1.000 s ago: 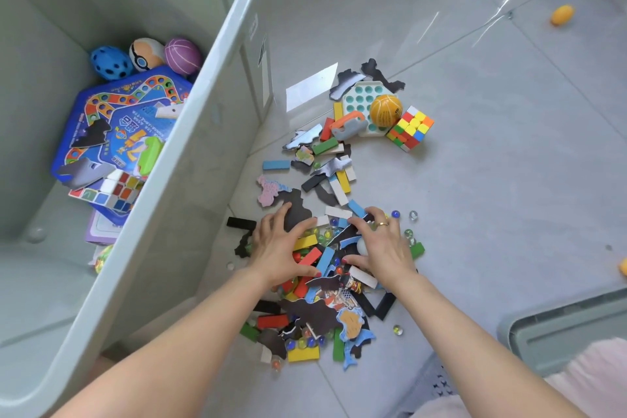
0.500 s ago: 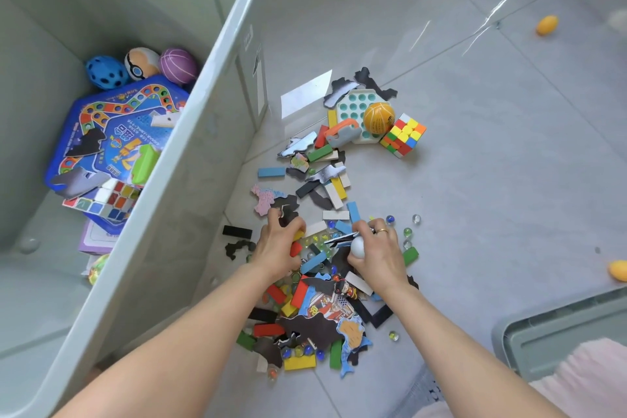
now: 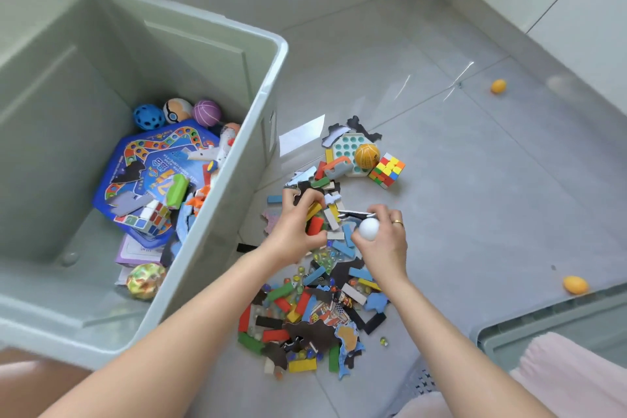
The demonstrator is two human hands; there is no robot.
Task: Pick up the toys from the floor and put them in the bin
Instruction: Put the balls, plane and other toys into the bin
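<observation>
A pile of coloured blocks, puzzle pieces and marbles (image 3: 315,312) lies on the grey floor right of the pale green bin (image 3: 210,224). My left hand (image 3: 295,231) grips a handful of blocks, a red and a yellow one showing, raised above the pile. My right hand (image 3: 383,241) holds a white ball (image 3: 368,229) and pinches a flat dark puzzle piece. Inside the bin lie a blue game board (image 3: 152,173), three small balls, a cube and other toys.
Farther back on the floor are an orange ball (image 3: 366,154), a colour cube (image 3: 387,170) and a hexagonal peg tray (image 3: 346,149). Two orange balls (image 3: 498,86) (image 3: 575,284) lie to the right. A green lid (image 3: 543,326) sits at the lower right.
Both hands closed on toys in the pile and lifted them off the floor. The view has tilted up, so more of the bin shows.
</observation>
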